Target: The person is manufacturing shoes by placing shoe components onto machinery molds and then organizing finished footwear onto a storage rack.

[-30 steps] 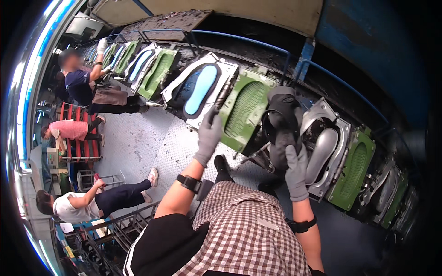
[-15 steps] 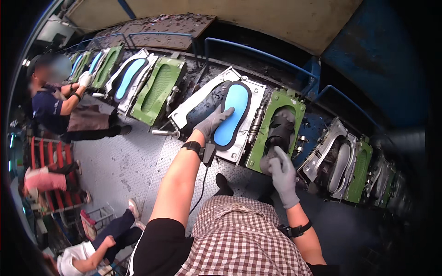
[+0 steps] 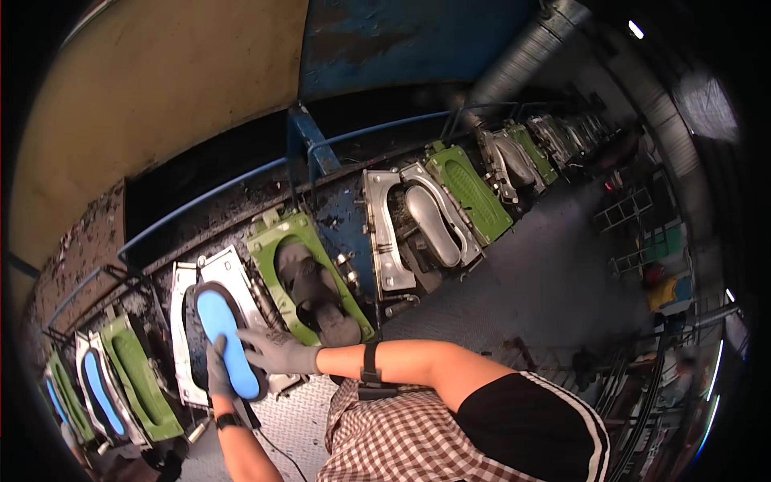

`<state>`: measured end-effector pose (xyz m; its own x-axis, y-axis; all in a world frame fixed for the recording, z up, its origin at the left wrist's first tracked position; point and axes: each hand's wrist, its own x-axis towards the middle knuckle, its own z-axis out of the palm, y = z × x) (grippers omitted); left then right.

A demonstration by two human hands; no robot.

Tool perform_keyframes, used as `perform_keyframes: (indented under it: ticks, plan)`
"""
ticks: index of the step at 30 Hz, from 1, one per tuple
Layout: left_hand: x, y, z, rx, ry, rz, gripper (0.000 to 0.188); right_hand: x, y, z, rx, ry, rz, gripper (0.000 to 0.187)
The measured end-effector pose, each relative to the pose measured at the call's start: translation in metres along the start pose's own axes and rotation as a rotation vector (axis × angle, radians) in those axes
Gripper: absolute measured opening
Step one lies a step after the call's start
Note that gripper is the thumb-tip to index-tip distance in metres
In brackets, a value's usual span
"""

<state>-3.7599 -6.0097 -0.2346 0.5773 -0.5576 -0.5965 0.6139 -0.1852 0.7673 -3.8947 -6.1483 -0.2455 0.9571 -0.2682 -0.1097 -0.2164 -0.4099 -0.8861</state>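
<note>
A blue sole with a dark rim [image 3: 229, 341] lies on the silver mould [image 3: 184, 313] at the lower left. My left hand [image 3: 218, 371], in a grey glove, rests against the left edge of its lower half, fingers stretched along the blue surface. From the right comes my right hand [image 3: 281, 353], also gloved, with its fingers apart and their tips at the sole's right edge. Beside this mould, the green mould half [image 3: 269, 241] holds a black strappy sandal [image 3: 313, 291], which neither hand touches.
Further right stand another open silver mould [image 3: 389, 249] with a grey foot-shaped form [image 3: 431, 225] and a green mould half [image 3: 470, 193]. More moulds with blue soles [image 3: 103, 392] line the left. A blue rail [image 3: 213, 205] runs behind the row.
The view has swung to the right. My right hand has left the sandal in the green mould and come over to the blue sole. The left hand has shifted to the sole's edge.
</note>
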Motion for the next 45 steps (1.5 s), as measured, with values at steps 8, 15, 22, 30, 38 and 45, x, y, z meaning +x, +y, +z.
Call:
perform_keyframes:
  ticks: [8,15,22,30,38,45]
  plan:
    - [-0.019,-0.019,-0.006,0.114,-0.069,0.187,0.058,0.143,-0.024,0.009,-0.521,-0.311,0.22,0.071]
    - [-0.023,-0.017,-0.029,0.135,-0.051,0.178,0.065,0.081,-0.037,-0.027,-0.151,0.109,-0.192,0.049]
    - [-0.006,0.017,-0.001,0.158,-0.009,0.026,0.075,-0.101,0.019,-0.141,-0.509,0.857,0.116,0.054]
    - [0.01,-0.002,-0.016,0.003,0.014,0.137,0.056,-0.123,0.043,-0.125,-0.542,0.659,0.303,0.064]
    - [0.038,0.022,-0.004,0.056,-0.017,0.14,0.044,-0.101,0.013,-0.099,-0.595,0.691,-0.175,0.045]
    - [0.045,0.038,0.019,-0.172,0.107,-0.052,0.045,-0.083,0.003,-0.105,-0.517,0.58,-0.205,0.048]
